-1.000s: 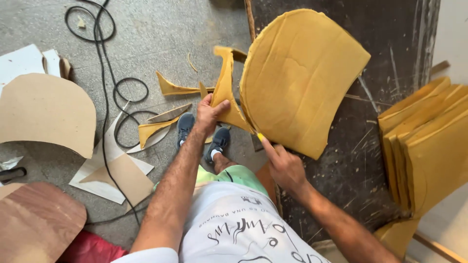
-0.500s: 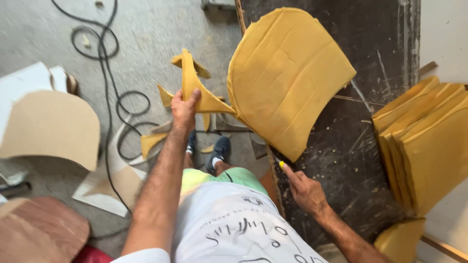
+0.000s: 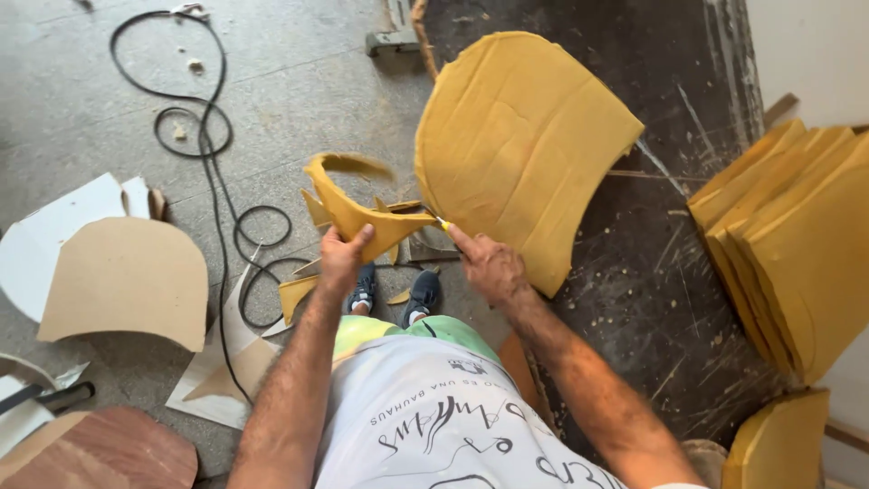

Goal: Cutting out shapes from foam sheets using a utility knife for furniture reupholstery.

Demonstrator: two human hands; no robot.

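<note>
A curled, floppy strip of yellow foam (image 3: 358, 206) is hanging at centre, pinched in the closed fingers of the left hand (image 3: 341, 256), while the right hand (image 3: 489, 267), at three o'clock, is gripping a small yellow-tipped cutter (image 3: 444, 224) against the rounded foam pad (image 3: 516, 145) lying on the dark, scratched workbench (image 3: 670, 272).

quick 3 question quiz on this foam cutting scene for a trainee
1. True or false: the left hand holds a curled foam offcut.
2. What lies on the floor at upper left? A) black cable B) broom C) bucket
3. Fill in: the right hand holds a small yellow ____ at the edge of the foam pad.

Key: 1 true; 2 A, the black cable; 3 cutter, blade not clearly visible.
</note>
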